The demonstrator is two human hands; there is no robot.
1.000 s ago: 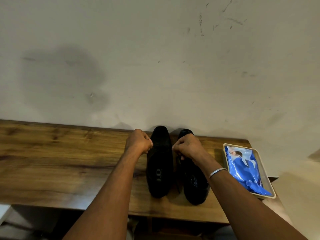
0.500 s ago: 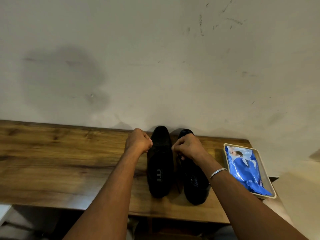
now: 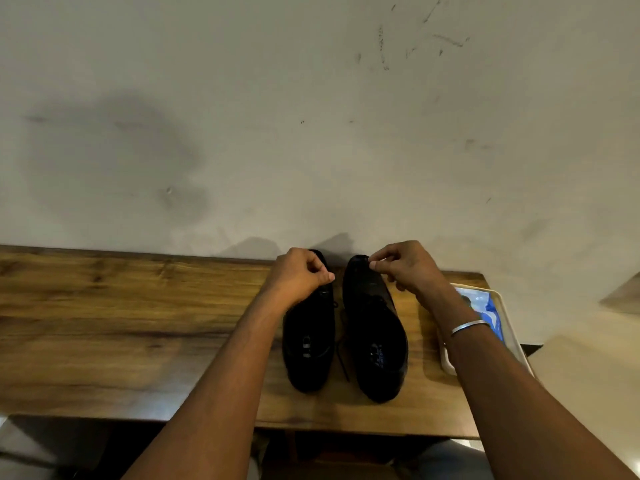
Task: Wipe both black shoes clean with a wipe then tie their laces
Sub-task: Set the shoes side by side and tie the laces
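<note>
The left shoe (image 3: 306,344) and right shoe (image 3: 375,341) sit side by side on the desk (image 3: 121,323), toes toward the far wall. The left hand (image 3: 299,277) and right hand (image 3: 405,268) pinch tight above them, seemingly on thin laces (image 3: 342,351). The cord looks limp and light, so grip near the ends and pull evenly.

We record the left shoe (image 3: 308,341), right shoe (image 3: 374,341) and lace (image 3: 341,344) as black. The table (image 3: 121,323): brown wood, darker grain streaks. The wall (image 3: 311,133): off-white, grey smudges, dark scratches. The tray (image 3: 446,362) is cream, the packet (image 3: 493,318) blue, the bangle (image 3: 469,326) silver.
</note>
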